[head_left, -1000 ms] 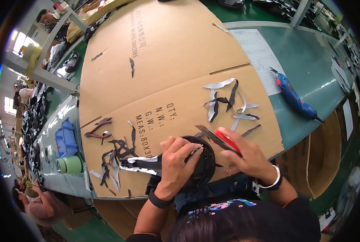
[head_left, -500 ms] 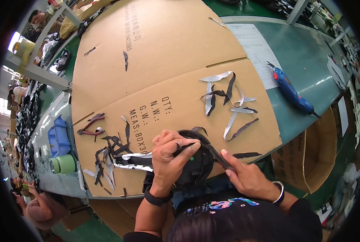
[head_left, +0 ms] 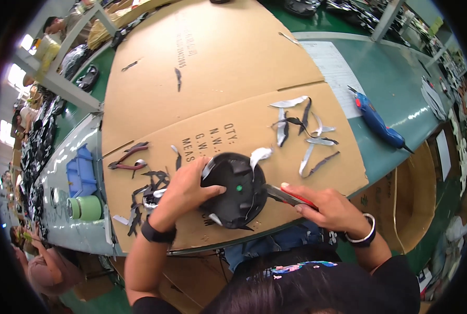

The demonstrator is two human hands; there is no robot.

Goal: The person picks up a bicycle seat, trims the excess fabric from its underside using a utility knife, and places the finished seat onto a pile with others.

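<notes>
A round black plastic part point(head_left: 225, 201), shaped like a shallow dish with a green dot inside, is tilted above the near edge of the cardboard. My left hand point(head_left: 188, 187) grips its left side, thumb over the inner face and the other fingers behind the rim. White scraps of lining point(head_left: 260, 155) stick out from the rim. In my right hand point(head_left: 330, 208) is a red-and-dark utility knife point(head_left: 291, 198), its blade end close to the part's right edge; I cannot tell whether they touch.
Black and grey strips point(head_left: 309, 131) lie on the cardboard sheet point(head_left: 155, 99), more of them left of my left hand. Red-handled cutting pliers point(head_left: 129, 159) rest at the left. A blue power tool point(head_left: 377, 120), a paper sheet point(head_left: 330, 65), a blue bin point(head_left: 81, 175) and a green jar point(head_left: 87, 208) stand around.
My left hand has moved left from pinching at the rim to gripping the part's left side. The part now faces up more openly, with white lining showing. The knife stays in my right hand.
</notes>
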